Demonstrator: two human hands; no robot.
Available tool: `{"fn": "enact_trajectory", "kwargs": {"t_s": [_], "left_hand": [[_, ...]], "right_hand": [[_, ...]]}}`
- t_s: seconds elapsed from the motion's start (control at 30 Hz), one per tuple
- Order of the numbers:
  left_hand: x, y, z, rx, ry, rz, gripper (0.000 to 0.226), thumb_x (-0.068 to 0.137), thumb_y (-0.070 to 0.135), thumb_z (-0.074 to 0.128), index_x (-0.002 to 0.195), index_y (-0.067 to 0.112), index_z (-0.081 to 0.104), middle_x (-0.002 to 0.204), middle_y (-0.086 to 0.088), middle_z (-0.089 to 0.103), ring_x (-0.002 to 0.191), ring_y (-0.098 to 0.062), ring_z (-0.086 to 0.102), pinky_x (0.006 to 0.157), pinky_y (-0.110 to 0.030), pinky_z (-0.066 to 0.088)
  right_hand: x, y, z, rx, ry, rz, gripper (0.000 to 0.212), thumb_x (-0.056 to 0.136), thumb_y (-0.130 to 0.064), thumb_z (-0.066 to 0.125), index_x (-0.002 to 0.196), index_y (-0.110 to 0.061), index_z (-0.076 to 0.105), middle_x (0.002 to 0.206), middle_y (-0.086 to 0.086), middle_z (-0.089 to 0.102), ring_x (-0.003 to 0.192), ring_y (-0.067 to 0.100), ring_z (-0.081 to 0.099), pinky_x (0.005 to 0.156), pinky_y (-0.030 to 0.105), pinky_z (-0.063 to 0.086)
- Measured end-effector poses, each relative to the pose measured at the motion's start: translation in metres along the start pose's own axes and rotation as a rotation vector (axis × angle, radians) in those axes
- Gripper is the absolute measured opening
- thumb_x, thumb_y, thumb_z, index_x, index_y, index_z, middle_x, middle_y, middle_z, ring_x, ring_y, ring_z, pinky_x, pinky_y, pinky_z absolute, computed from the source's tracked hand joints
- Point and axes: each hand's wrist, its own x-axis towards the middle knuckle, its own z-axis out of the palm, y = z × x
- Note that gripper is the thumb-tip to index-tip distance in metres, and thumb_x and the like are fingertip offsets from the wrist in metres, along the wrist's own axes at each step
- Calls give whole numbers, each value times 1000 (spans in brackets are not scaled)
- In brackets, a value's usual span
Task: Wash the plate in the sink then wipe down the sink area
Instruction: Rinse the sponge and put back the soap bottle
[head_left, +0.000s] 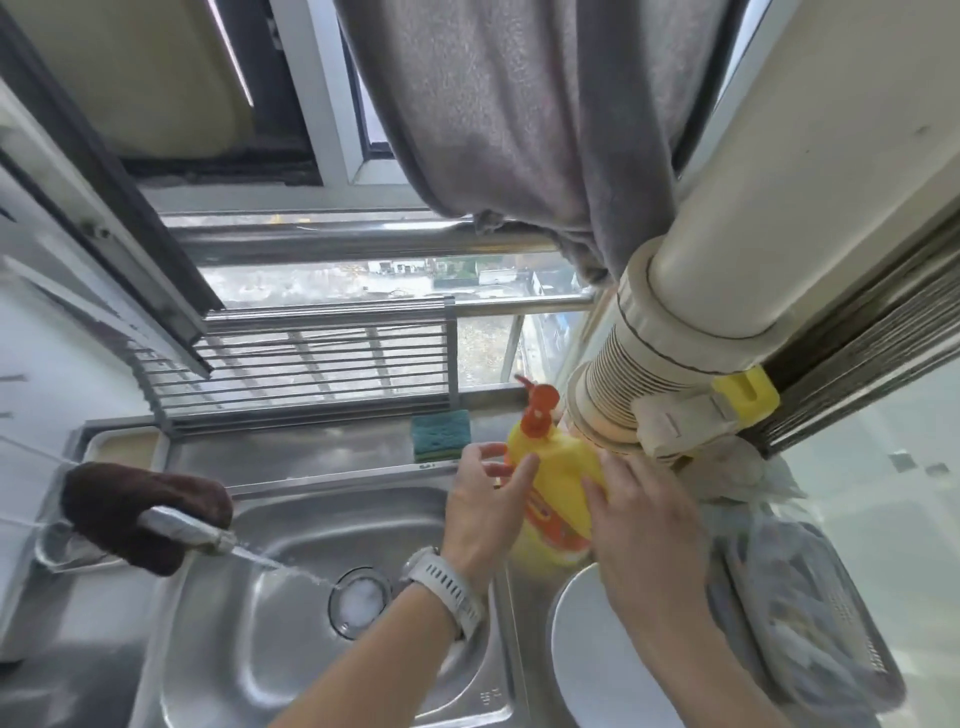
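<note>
The right hand (641, 525) hides the blurred soap bottle's (558, 467) far side; the plate (597, 654) is cut off below.

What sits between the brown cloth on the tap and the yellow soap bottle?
In the head view, only the bare steel sink basin, with tap water streaming toward its drain.

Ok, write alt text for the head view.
Both hands, left hand and right hand, grip a yellow soap bottle beside a steel sink where the tap runs. A white plate sits below; a sponge lies behind.
</note>
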Motion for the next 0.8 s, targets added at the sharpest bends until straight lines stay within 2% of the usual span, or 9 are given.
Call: {"fn": "enact_trajectory", "kwargs": {"t_s": [0.07, 0.13, 0.23, 0.37, 0.47, 0.57, 0.7, 0.8], "left_hand": [[19, 0, -3, -16, -36, -15, 41, 89, 44, 73, 122, 28, 56, 114, -2, 69, 100, -18, 72, 90, -46, 62], [38, 8, -4, -26, -76, 8, 41, 93, 37, 71, 129, 25, 55, 121, -1, 65, 107, -18, 69, 92, -45, 61], [62, 19, -6, -20, -106, 26, 38, 96, 35, 68, 131, 26, 56, 124, 2, 63, 111, -17, 66, 95, -45, 60], [83, 21, -3, 8, -156, 1, 29, 93, 35, 65, 122, 33, 59, 129, -3, 64, 116, -21, 66, 99, -48, 58], [90, 11, 2, 61, -196, -18, 27, 92, 37, 65, 118, 38, 59, 129, -4, 66, 115, -22, 67, 101, -49, 56], [89, 4, 6, 62, -195, -30, 32, 90, 42, 65, 120, 40, 59, 130, -4, 65, 116, -21, 66, 102, -48, 56], [77, 4, -3, 62, -194, -27, 37, 98, 34, 63, 134, 28, 57, 130, -3, 66, 113, -18, 68, 102, -45, 57], [57, 2, -26, 24, -184, -19, 27, 101, 30, 61, 128, 26, 58, 122, -1, 69, 110, -18, 69, 100, -42, 56]], "right_hand": [[12, -29, 9, 4, -19, 64, 23, 81, -25, 80, 97, -9, 74, 84, 5, 68, 75, 28, 68, 55, 34, 51], [28, -49, 18, -17, 2, 85, 20, 78, -26, 82, 88, -10, 73, 77, 3, 66, 66, 25, 68, 48, 26, 40], [49, -63, 31, -60, 13, 101, 18, 79, -25, 83, 81, -13, 70, 73, 1, 63, 58, 20, 65, 50, 23, 27], [62, -66, 55, -147, -59, 142, 18, 80, -29, 82, 85, -15, 71, 75, -2, 65, 56, 16, 65, 49, 22, 25], [62, -61, 66, -137, -80, 184, 21, 80, -28, 82, 81, -14, 67, 72, 0, 64, 52, 17, 64, 47, 22, 24], [61, -55, 73, -94, -78, 181, 20, 84, -27, 78, 86, -11, 66, 77, 3, 66, 60, 21, 67, 49, 23, 29], [56, -53, 66, -39, -114, 185, 35, 92, -43, 64, 99, -9, 64, 94, 7, 66, 76, 28, 70, 54, 30, 42], [40, -66, 45, 15, -60, 224, 41, 89, -46, 65, 112, -11, 60, 104, 10, 61, 80, 32, 68, 55, 30, 35]]}}
